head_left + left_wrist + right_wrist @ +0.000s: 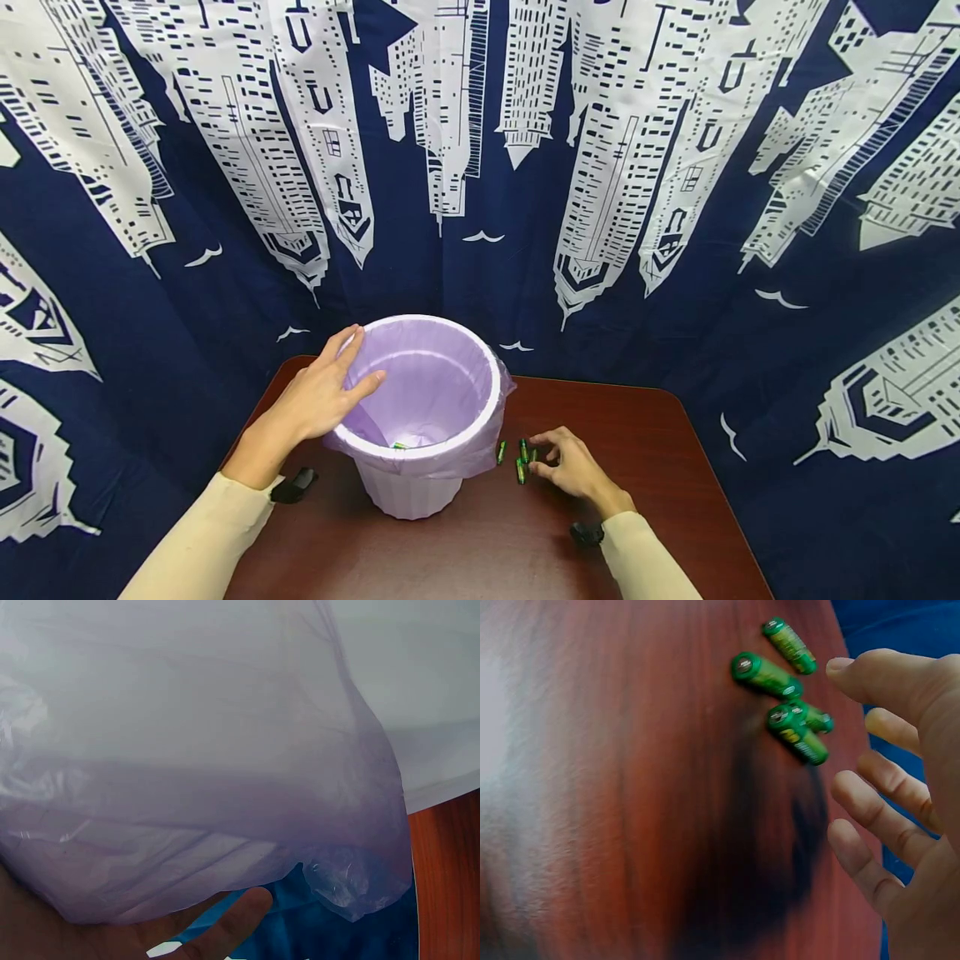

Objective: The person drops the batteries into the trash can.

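My left hand (318, 396) rests at the left rim of a pale purple trash bin (408, 492), fingers extended along the rim and thumb over the opening. In the left wrist view, its fingers (244, 919) show below the translucent bag liner (180, 847). Beside the bin, my right hand (573, 467) hovers by several small green batteries (765, 675) on the table, its fingers loosely bent and apart with nothing between them. Two of the batteries lie against each other. Inside the bin, a bit of green (400, 446) shows at the bottom, partly cut off by the front rim.
The bin stands on a dark reddish-brown wooden table (600, 400). Behind and around it hangs a navy curtain (480, 275) with white city buildings. The liner's loose edge (504, 392) folds over the bin's rim and hangs outside.
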Demonstrator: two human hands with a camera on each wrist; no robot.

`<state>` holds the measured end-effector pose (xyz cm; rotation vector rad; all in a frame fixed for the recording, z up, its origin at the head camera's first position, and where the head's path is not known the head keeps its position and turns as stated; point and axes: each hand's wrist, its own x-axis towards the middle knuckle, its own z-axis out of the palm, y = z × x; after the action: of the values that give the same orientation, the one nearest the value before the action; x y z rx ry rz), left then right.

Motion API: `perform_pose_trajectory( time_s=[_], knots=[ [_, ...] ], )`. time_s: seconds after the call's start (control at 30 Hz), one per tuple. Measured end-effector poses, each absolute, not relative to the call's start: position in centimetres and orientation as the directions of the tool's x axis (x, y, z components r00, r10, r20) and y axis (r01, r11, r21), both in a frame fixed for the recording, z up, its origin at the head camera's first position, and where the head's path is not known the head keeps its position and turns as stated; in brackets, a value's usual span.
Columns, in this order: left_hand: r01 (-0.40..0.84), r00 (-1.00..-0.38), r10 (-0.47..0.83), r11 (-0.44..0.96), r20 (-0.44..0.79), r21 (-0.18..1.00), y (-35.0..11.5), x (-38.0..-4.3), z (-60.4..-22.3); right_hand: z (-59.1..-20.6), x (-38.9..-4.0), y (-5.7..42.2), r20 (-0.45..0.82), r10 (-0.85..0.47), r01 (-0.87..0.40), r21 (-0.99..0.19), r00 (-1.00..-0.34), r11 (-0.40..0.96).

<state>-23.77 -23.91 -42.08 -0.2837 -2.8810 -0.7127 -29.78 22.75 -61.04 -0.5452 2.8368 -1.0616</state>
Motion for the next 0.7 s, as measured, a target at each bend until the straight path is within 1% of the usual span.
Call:
perform_pose_trajectory(
  time_s=[0.2, 0.3, 0.7],
  knots=[
    [0.215, -0.97, 0.138, 0.867, 0.198, 0.45, -24.1, -23.7, -42.3, -62.5, -29.5, 22.7, 0.037, -0.307, -0.257, -0.646, -0.951, 0.718],
    [0.219, -0.969, 0.14, 0.867, 0.203, 0.448, -24.1, -23.7, -42.3, -63.0, -29.6, 22.7, 0.039, -0.301, -0.256, -0.638, -0.953, 0.726],
    [0.214, -0.971, 0.137, 0.863, 0.196, 0.457, -24.1, -23.8, -42.2, -63.7, -29.7, 22.5, 0.043, -0.269, -0.233, -0.641, -0.962, 0.731]
  ],
)
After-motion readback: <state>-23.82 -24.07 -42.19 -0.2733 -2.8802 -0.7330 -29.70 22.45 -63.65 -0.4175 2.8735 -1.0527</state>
